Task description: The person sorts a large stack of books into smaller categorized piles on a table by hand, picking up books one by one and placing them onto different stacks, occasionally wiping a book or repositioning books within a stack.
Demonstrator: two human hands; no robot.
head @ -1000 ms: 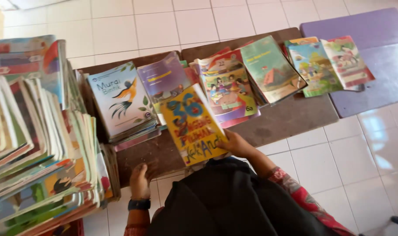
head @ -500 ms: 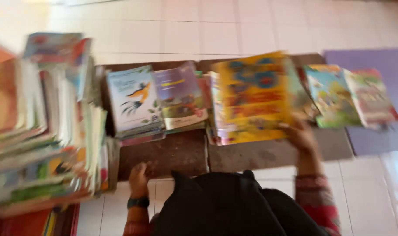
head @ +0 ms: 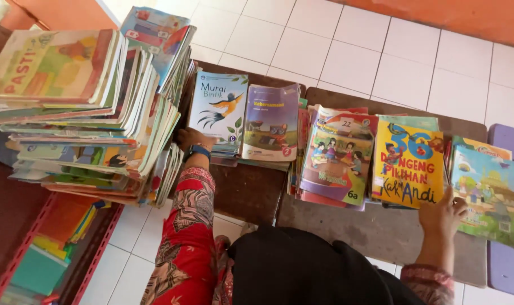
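Biggest risk I see is the tall stack of books (head: 82, 107) filling the left third of the frame. It leans, its layers are fanned out and its lower edges overhang the gap above the red shelf (head: 53, 237) at lower left. The left hand (head: 190, 137) sits right at its base, centre-left, fingers reaching toward the bird-cover book (head: 219, 110); I can't tell if it is gripping anything or just resting. My read: an elbow nudge or a pull on a low book could slide the whole stack toward the floor.

Next, the low brown tables (head: 251, 192) across the middle carry four or five shorter piles. The purple-cover book (head: 270, 121) pile and the pink-bordered book pile (head: 336, 158) are uneven, with edges sticking out, so anything dropped on top may skate off.

The yellow book (head: 408, 164) lies right of centre, on top of its pile. The right hand (head: 444, 213) is at its lower right corner, fingers laid flat on the cover edge, not clamped, also touching the green-blue book (head: 483, 192) beside it. A push from there could shove the yellow book crooked or drag the neighbour off the table edge toward the purple mat (head: 505, 147) at far right.

Hands are well apart, so neither can back up the other.
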